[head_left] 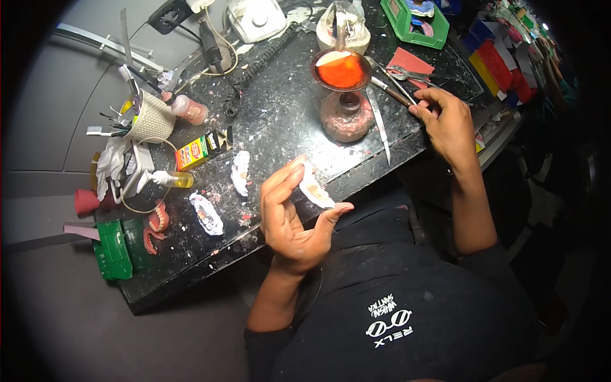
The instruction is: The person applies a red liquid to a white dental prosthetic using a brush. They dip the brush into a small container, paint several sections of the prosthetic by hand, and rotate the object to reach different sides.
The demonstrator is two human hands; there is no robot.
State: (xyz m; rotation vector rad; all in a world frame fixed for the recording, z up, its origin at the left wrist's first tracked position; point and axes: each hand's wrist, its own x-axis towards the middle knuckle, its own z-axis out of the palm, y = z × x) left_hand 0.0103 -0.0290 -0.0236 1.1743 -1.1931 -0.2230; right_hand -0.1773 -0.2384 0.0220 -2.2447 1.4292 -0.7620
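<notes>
L hand (289,223) is holding a white piece (314,193) up over the near edge of the table (283,124); its thumb is pressing one end, fingertips the other, so they're clamping it btwn them. R hand (447,121) is reaching over the table's R side, thumb & index closing together on the near end of a thin metal tool (396,81); its far end is pointing at a round pan (359,81). Brown-handled knife (400,96) is lying just beside that tool; can't tell if fingers are touching it too. Pan is showing bright orange-red stuff, w/ a squat jar (347,124) sitting just nearer the person. A silver knife (379,130) is lying R of the jar, & a red sheet (407,60) is lying beyond R hand, w/ more tools partly covering it. L of the white piece, 2 white lumps (207,214) are lying on the table; farther L, false teeth (159,218) are resting nr a green box (113,251). Sm. yellow-liquid bottle (181,180) is lying nr a carton (197,153).
</notes>
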